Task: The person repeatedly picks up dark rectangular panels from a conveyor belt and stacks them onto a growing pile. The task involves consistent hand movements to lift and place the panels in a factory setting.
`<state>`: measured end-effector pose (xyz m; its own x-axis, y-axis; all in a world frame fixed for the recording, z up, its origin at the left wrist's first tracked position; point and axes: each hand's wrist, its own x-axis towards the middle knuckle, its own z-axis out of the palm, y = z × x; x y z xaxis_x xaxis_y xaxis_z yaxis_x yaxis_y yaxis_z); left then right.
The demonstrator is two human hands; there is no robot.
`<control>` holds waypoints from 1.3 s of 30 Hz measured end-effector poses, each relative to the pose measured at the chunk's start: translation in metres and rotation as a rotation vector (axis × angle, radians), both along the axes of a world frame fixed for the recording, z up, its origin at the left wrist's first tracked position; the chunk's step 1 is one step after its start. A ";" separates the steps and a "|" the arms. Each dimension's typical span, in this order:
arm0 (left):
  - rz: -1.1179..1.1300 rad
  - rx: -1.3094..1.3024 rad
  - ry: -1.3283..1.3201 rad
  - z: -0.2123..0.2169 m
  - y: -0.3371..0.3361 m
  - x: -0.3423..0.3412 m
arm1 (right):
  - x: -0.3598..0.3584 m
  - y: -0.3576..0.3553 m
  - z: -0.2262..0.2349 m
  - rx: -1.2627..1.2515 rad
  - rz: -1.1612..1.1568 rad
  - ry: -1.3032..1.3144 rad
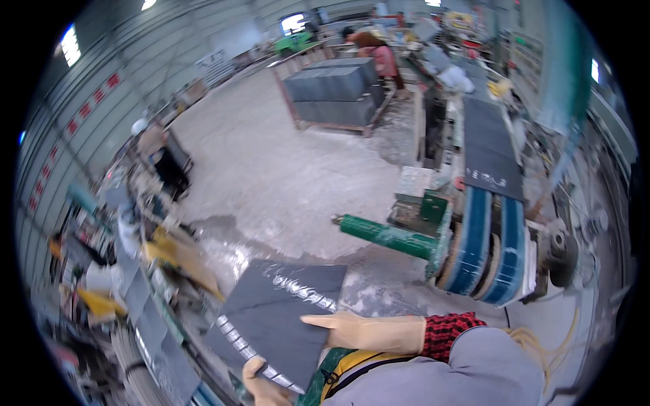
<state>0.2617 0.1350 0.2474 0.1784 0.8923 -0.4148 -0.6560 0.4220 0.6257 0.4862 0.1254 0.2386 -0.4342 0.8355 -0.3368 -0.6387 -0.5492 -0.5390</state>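
A dark grey stone tile (274, 304) is held tilted in front of my body, with bright streaks of reflected light across its smooth face. My right hand (342, 330), in a cream rubber glove, grips its right edge, the thumb lying over the face and the other fingers hidden. At the lower edge, my left hand (264, 386), gloved alike, has its thumb on the face; its remaining fingers are partly out of sight. A red-and-black checked cuff (452, 333) covers my right forearm.
At right stands a conveyor with blue belts (470, 237) carrying a dark slab (489, 145); a green roller (384, 234) juts from it. More tiles (152, 331) line the left conveyor. A rack of stacked slabs (332, 91) stands ahead. Two people (382, 57) (159, 152) work farther off.
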 end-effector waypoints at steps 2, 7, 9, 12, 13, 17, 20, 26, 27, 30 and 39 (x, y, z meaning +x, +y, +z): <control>-0.217 -0.062 0.060 -0.014 0.028 0.050 | 0.057 -0.035 0.010 0.043 -0.118 -0.347; -0.666 -0.155 0.161 -0.020 0.054 0.207 | 0.154 -0.117 -0.020 0.353 -0.504 -1.142; -0.799 -0.198 0.128 -0.034 0.052 0.267 | 0.174 -0.142 -0.022 0.080 -0.684 -1.091; -1.017 -0.080 0.024 -0.026 0.032 0.333 | 0.202 -0.161 -0.060 -0.083 -1.159 -0.604; -1.093 -0.035 -0.003 -0.027 0.029 0.349 | 0.211 -0.168 -0.072 -0.114 -1.283 -0.465; -1.251 0.014 -0.014 -0.040 0.036 0.380 | 0.256 -0.184 -0.091 -0.087 -1.541 -0.069; -1.225 -0.014 0.086 -0.052 0.051 0.378 | 0.288 -0.188 -0.095 -0.054 -1.684 0.166; -0.984 -0.064 0.276 -0.095 0.092 0.361 | 0.332 -0.194 -0.120 -0.146 -1.778 0.177; -0.942 -0.088 0.274 -0.100 0.096 0.357 | 0.336 -0.194 -0.128 -0.156 -1.758 0.056; -0.800 -0.147 0.327 -0.110 0.100 0.348 | 0.348 -0.188 -0.130 -0.157 -1.754 -0.064; -0.658 -0.242 0.315 -0.126 0.107 0.325 | 0.374 -0.175 -0.180 -0.168 -1.818 0.190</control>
